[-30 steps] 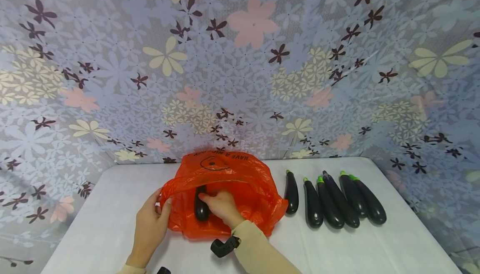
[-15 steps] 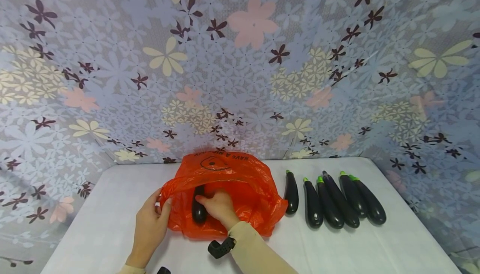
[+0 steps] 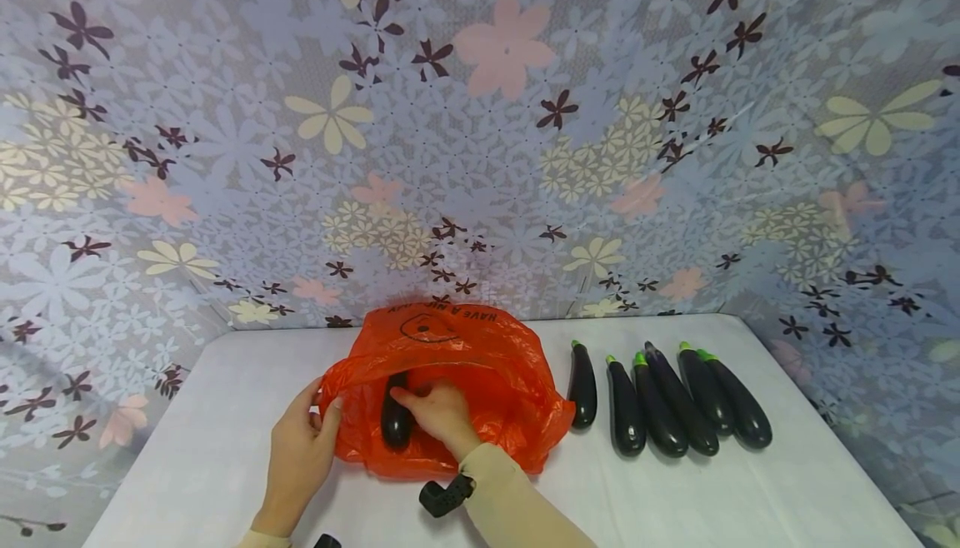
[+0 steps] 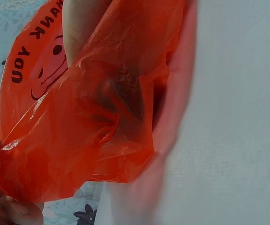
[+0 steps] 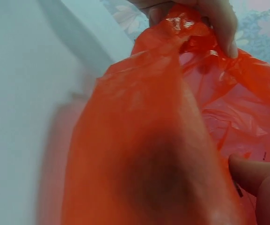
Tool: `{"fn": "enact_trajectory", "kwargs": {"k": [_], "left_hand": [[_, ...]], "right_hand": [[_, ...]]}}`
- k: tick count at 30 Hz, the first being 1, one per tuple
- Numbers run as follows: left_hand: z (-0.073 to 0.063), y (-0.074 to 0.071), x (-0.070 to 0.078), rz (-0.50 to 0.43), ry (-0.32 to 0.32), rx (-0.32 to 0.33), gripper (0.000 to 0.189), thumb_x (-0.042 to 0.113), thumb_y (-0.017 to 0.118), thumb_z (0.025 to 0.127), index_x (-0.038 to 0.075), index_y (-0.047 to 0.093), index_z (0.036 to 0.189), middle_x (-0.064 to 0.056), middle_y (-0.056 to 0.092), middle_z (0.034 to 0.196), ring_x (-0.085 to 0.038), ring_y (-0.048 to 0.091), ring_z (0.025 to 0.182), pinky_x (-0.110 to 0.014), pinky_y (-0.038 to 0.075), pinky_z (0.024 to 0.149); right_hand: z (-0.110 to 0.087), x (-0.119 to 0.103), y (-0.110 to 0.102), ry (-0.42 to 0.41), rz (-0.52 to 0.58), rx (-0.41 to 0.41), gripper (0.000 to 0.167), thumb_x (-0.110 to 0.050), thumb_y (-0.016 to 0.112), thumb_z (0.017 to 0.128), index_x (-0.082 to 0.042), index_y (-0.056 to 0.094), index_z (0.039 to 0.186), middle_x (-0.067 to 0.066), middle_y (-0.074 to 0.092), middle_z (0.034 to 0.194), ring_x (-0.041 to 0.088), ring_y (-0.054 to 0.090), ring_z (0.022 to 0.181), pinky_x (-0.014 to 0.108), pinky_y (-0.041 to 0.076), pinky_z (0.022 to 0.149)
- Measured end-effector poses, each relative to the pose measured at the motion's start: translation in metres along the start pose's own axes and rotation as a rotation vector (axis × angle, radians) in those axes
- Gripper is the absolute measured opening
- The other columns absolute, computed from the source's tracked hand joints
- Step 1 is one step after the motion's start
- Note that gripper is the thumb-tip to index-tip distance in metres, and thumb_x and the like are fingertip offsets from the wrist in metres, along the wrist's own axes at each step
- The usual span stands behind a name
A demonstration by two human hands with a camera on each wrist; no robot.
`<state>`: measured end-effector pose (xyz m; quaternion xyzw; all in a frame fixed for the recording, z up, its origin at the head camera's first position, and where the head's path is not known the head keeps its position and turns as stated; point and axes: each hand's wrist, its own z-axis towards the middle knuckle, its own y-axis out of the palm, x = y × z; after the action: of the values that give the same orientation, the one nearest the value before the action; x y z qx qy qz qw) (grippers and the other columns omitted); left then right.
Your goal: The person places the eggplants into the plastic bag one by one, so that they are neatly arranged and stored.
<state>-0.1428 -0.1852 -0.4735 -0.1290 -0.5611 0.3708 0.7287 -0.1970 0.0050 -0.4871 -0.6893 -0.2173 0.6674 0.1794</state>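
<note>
A red plastic bag (image 3: 491,340) printed with dark lettering and a smiling face lies with its mouth toward me. My left hand (image 3: 300,452) pinches the left edge of that mouth between thumb and fingers; the right wrist view also has this grip on the plastic (image 5: 149,89). Inside the bag, my right hand (image 3: 446,419) holds a dark, glossy eggplant (image 3: 396,425), thumb laid over its top. The eggplant's far end and most of the right fingers are hidden. Through the film in the left wrist view, a dark shape shows faintly.
To the right of the bag, one eggplant (image 3: 583,386) lies close to its edge. Several more eggplants (image 3: 662,411) with green or dark stem ends lie side by side farther right on the white tabletop (image 3: 795,498). A flowered cloth (image 3: 480,132) hangs behind the table.
My right hand and the eggplant have shifted slightly left and toward me inside the bag. My left hand keeps its grip on the bag's edge in the same place.
</note>
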Motion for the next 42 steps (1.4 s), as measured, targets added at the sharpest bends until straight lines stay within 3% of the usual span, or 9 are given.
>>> {"fn": "enact_trajectory", "kwargs": {"k": [5, 14, 21, 28, 36, 42], "left_hand": [[0.000, 0.000, -0.001, -0.006, 0.014, 0.013, 0.043, 0.014, 0.064, 0.097, -0.006, 0.056, 0.135, -0.012, 0.059, 0.092, -0.012, 0.043, 0.058, -0.023, 0.039, 0.048], [0.001, -0.001, 0.001, -0.003, 0.002, 0.003, 0.043, 0.014, 0.063, 0.098, -0.006, 0.056, 0.136, -0.011, 0.056, 0.087, -0.012, 0.042, 0.057, -0.023, 0.039, 0.048], [0.001, -0.001, 0.002, -0.009, -0.010, -0.008, 0.043, 0.014, 0.063, 0.098, -0.005, 0.055, 0.136, -0.012, 0.057, 0.089, -0.013, 0.043, 0.057, -0.023, 0.040, 0.047], [0.001, -0.001, 0.002, -0.008, -0.001, -0.003, 0.043, 0.014, 0.063, 0.098, -0.005, 0.055, 0.136, -0.013, 0.058, 0.090, -0.013, 0.043, 0.057, -0.023, 0.040, 0.047], [0.001, -0.001, 0.001, -0.008, 0.018, 0.011, 0.043, 0.013, 0.063, 0.098, -0.006, 0.056, 0.135, -0.013, 0.058, 0.090, -0.012, 0.043, 0.057, -0.023, 0.040, 0.047], [0.001, -0.001, 0.000, -0.010, 0.031, 0.018, 0.042, 0.013, 0.063, 0.097, -0.007, 0.056, 0.134, -0.013, 0.059, 0.090, -0.012, 0.043, 0.057, -0.023, 0.040, 0.047]], "right_hand": [[-0.002, -0.001, -0.007, 0.015, 0.016, 0.004, 0.040, -0.050, 0.075, 0.085, -0.011, 0.069, 0.078, -0.003, 0.052, 0.060, 0.017, 0.051, 0.071, 0.031, 0.043, 0.065], [-0.014, -0.008, -0.026, -0.079, 0.064, -0.005, 0.044, -0.038, 0.078, 0.084, -0.002, 0.073, 0.109, 0.009, 0.072, 0.102, 0.029, 0.064, 0.097, 0.047, 0.052, 0.085], [-0.029, -0.019, -0.042, -0.121, 0.118, -0.074, 0.041, -0.032, 0.081, 0.084, 0.001, 0.073, 0.107, 0.000, 0.068, 0.079, 0.013, 0.062, 0.073, 0.031, 0.052, 0.064], [-0.044, -0.027, -0.056, -0.150, 0.135, -0.153, 0.041, -0.029, 0.078, 0.087, -0.001, 0.071, 0.116, -0.004, 0.066, 0.085, 0.012, 0.062, 0.078, 0.030, 0.053, 0.072], [-0.060, -0.030, -0.077, -0.206, 0.172, -0.281, 0.033, -0.029, 0.076, 0.089, -0.009, 0.072, 0.116, -0.005, 0.069, 0.094, 0.013, 0.064, 0.085, 0.029, 0.053, 0.070], [-0.070, -0.032, -0.092, -0.274, 0.188, -0.348, 0.032, -0.029, 0.075, 0.090, -0.014, 0.071, 0.117, 0.000, 0.070, 0.103, 0.009, 0.065, 0.090, 0.027, 0.053, 0.075]]}}
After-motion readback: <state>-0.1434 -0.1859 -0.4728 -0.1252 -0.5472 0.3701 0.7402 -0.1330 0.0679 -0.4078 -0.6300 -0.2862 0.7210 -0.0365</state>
